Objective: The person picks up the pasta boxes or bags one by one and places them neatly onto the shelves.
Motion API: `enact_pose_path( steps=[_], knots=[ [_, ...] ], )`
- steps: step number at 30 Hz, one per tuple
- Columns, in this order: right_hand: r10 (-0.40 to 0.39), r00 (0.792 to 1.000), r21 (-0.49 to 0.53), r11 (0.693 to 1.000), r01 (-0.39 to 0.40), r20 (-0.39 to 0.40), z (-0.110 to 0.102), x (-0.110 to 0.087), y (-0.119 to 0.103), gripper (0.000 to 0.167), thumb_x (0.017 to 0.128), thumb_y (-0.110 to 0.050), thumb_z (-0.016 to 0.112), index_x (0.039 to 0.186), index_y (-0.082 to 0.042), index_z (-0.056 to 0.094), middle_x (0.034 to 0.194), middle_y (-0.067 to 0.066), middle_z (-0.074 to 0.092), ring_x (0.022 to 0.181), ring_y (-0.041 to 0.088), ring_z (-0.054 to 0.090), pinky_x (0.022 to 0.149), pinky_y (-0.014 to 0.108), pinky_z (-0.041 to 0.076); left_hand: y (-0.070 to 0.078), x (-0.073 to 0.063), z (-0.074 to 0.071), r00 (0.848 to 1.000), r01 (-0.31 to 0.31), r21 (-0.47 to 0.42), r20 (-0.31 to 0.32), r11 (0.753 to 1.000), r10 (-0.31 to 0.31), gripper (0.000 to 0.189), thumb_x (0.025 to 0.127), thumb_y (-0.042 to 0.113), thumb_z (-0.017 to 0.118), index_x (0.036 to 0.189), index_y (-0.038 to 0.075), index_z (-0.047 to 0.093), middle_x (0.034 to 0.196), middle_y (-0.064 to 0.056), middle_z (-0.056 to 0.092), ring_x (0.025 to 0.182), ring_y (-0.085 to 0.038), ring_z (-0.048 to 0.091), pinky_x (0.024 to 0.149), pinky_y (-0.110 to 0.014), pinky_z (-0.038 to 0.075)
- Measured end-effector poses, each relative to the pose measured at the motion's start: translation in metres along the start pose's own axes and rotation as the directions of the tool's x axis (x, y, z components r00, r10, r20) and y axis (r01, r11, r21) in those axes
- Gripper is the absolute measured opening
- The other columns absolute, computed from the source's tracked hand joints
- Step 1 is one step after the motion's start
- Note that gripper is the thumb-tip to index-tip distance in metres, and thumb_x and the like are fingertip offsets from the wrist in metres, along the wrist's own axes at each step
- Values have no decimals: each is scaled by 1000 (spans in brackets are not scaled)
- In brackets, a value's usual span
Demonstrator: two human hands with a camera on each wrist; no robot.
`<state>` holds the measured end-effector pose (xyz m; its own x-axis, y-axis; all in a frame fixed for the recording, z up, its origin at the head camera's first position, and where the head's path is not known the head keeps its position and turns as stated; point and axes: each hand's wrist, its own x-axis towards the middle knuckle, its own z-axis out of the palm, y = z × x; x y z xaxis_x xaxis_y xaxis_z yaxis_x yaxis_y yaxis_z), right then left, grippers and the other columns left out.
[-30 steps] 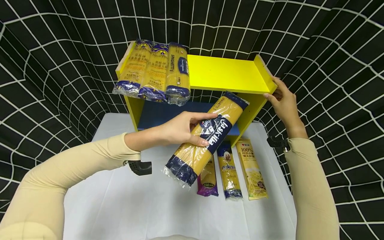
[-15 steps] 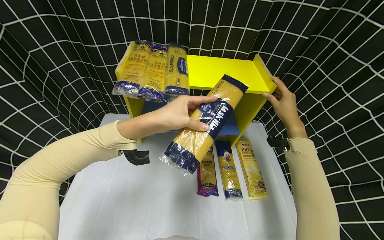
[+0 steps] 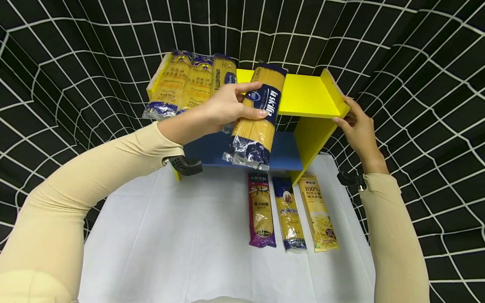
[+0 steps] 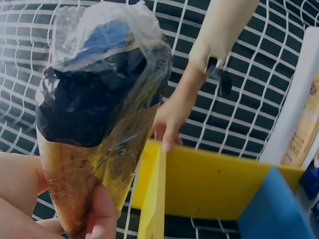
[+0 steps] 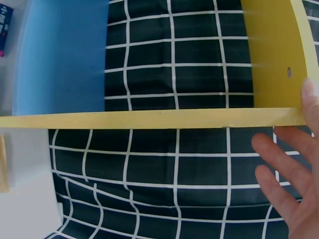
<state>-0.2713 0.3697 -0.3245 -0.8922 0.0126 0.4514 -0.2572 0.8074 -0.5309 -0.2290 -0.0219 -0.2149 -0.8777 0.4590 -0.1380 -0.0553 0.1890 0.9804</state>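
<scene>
My left hand (image 3: 236, 103) grips a pack of spaghetti (image 3: 261, 130) with a dark blue "la sicilia" band, thumb across its front. The pack is tilted, its upper part in front of the yellow top shelf (image 3: 303, 94); whether it touches the shelf I cannot tell. In the left wrist view the same spaghetti pack (image 4: 94, 99) shows its clear wrapper end. At the shelf's right front corner my right hand (image 3: 360, 130) pinches the yellow side board, as the right wrist view also shows, with the thumb (image 5: 310, 92) on the board and other fingers spread below.
Three spaghetti packs (image 3: 166, 84) lie side by side on the shelf's left half, partly covered by my left hand. A blue lower shelf (image 3: 284, 147) sits beneath. On the white table (image 3: 170, 244) lie a purple-ended pack (image 3: 261, 210), an "ankara" pack (image 3: 289, 214) and a yellow pack (image 3: 318, 214).
My left hand has lifted the spaghetti pack up and leftward, from in front of the lower opening to the top shelf, turning it more upright. My right hand has stayed on the corner.
</scene>
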Motion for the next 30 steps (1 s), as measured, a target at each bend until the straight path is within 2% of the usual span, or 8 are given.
enact_pose_path(
  steps=[3, 6, 11, 14, 17, 20, 26, 30],
  knots=[
    [5, 1000, -2, 1000, -5, 8, 0, -1, -1, 63, 95, -33, 62, 149, -48, 33, 140, 11, 60, 111, 27, 65, 91, 16, 53, 4, 14, -7, 999, 32, -29, -41, 999, -33, 82, 86, 14, 77, 154, 31, 35, 128, -14, 63, 92, -24, 73, 79, -36, 62],
    [4, 1000, 0, 1000, -4, 10, 1, -1, -1, 63, 95, -33, 61, 149, -48, 32, 141, 10, 59, 113, 31, 64, 94, 20, 54, 9, 28, -13, 993, 60, -24, -99, 998, -62, 82, 85, 16, 78, 153, 31, 36, 130, -14, 63, 78, -19, 71, 72, -27, 60],
    [-4, 1000, 5, 1000, 4, 3, 2, -1, -2, 63, 95, -32, 62, 149, -48, 34, 140, 11, 61, 110, 23, 65, 89, 14, 52, 15, 52, -23, 977, 120, 8, -179, 993, -116, 80, 85, 19, 78, 153, 33, 36, 117, -9, 65, 66, -13, 64, 62, -20, 51],
    [-7, 1000, 9, 1000, 7, 0, 2, -2, -2, 62, 95, -32, 62, 148, -48, 35, 138, 12, 61, 105, 14, 65, 86, 10, 49, 18, 64, -27, 968, 161, 35, -199, 986, -151, 82, 86, 21, 77, 154, 33, 33, 130, -5, 60, 79, -13, 66, 72, -20, 55],
    [-7, 1000, 14, 1000, 7, -3, 2, -2, -1, 62, 95, -32, 62, 148, -48, 35, 138, 13, 62, 102, 7, 63, 84, 8, 48, 20, 75, -31, 962, 195, 72, -210, 978, -176, 83, 86, 22, 76, 155, 31, 31, 149, -3, 46, 104, -17, 67, 90, -24, 56],
    [-8, 1000, 11, 1000, 8, -9, 2, -2, -1, 62, 95, -31, 63, 148, -47, 35, 138, 12, 62, 102, 6, 64, 83, 7, 47, 20, 83, -32, 956, 221, 133, -224, 966, -188, 82, 87, 24, 75, 156, 30, 30, 156, -1, 38, 122, -17, 61, 102, -24, 51],
    [-5, 1000, 4, 1000, 5, -7, 2, -2, -1, 62, 95, -31, 62, 148, -48, 35, 139, 11, 61, 109, 22, 66, 89, 13, 52, 18, 92, -31, 946, 256, 269, -268, 928, -183, 81, 87, 24, 75, 155, 27, 32, 157, -1, 38, 127, -15, 59, 102, -27, 52],
    [-2, 1000, -2, 1000, 2, -4, 1, -2, -1, 62, 95, -32, 61, 148, -48, 34, 140, 11, 60, 111, 27, 65, 91, 16, 53, 18, 95, -30, 947, 269, 423, -280, 865, -157, 83, 88, 32, 74, 157, 24, 29, 159, -1, 36, 126, -14, 59, 103, -25, 51]
  ],
)
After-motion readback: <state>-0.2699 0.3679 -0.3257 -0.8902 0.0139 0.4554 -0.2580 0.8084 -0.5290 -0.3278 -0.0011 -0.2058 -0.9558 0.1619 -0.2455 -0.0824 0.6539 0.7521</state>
